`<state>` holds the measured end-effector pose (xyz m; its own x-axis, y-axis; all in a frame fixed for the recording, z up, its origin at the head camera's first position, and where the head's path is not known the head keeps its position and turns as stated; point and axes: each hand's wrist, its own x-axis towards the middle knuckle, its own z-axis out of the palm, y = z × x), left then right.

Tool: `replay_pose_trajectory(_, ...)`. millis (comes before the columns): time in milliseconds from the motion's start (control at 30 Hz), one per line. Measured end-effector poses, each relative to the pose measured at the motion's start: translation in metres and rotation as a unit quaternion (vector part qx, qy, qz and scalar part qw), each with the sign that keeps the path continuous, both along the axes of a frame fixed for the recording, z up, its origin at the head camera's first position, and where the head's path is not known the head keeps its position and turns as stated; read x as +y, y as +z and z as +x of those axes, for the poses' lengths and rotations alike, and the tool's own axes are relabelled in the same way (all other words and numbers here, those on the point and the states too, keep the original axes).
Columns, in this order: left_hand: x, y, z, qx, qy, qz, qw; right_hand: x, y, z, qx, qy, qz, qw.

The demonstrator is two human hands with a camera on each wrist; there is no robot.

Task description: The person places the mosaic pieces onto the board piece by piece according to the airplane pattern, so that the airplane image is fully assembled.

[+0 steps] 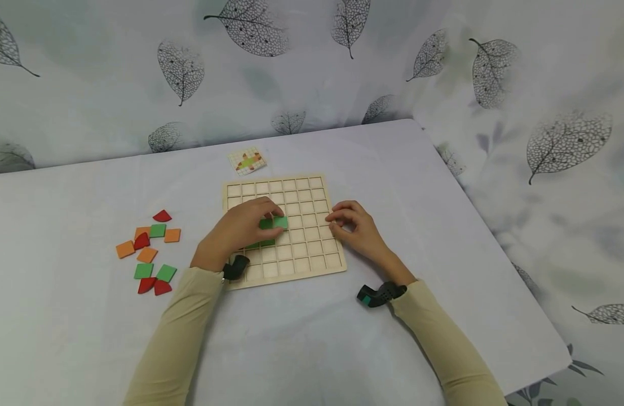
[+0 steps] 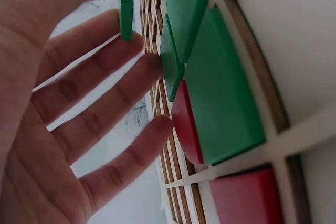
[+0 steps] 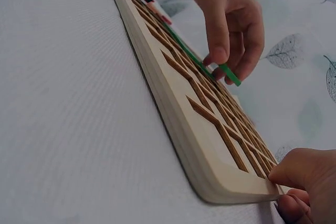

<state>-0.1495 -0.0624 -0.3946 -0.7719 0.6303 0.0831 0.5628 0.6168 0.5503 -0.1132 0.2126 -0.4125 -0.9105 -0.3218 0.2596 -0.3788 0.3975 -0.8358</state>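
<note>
Over the middle of a wooden grid board (image 1: 312,248), my left hand (image 1: 243,228) pinches a green square tile (image 1: 280,223) between thumb and fingertips. The tile (image 3: 230,75) is tilted and held above the grid in the right wrist view. Below that hand, several green tiles (image 2: 223,87) lie in board cells, along with red pieces (image 2: 247,198); the hand mostly hides them from the head view. My right hand (image 1: 361,231) holds the board's right edge, its thumb (image 3: 294,167) on the rim and its other fingers curled at the side.
Left of the board lie loose pieces: orange squares (image 1: 172,235), green squares (image 1: 144,271) and red rounded-edge pieces (image 1: 162,216). A small pattern card (image 1: 248,161) lies beyond the board's far edge. The white-covered table (image 1: 301,338) meets a leaf-print curtain (image 1: 312,73) behind.
</note>
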Motion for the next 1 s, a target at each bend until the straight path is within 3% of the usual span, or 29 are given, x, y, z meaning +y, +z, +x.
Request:
replay_pose_trajectory(433,0.005,-0.001,-0.002,-0.004,0.019,-0.05,0.9985,-0.001,0.002,0.001,-0.005,-0.001,-0.001,1.0)
replay_pose_trajectory(667,0.005,0.001,-0.002,-0.009,0.017,-0.055,0.9983,0.008,-0.028,-0.011,-0.004,-0.008,0.001,1.0)
replay_pose_trajectory(1000,0.004,-0.001,-0.001,-0.012,0.005,-0.04,0.9991,0.013,-0.036,-0.014,0.0,-0.006,-0.002,1.0)
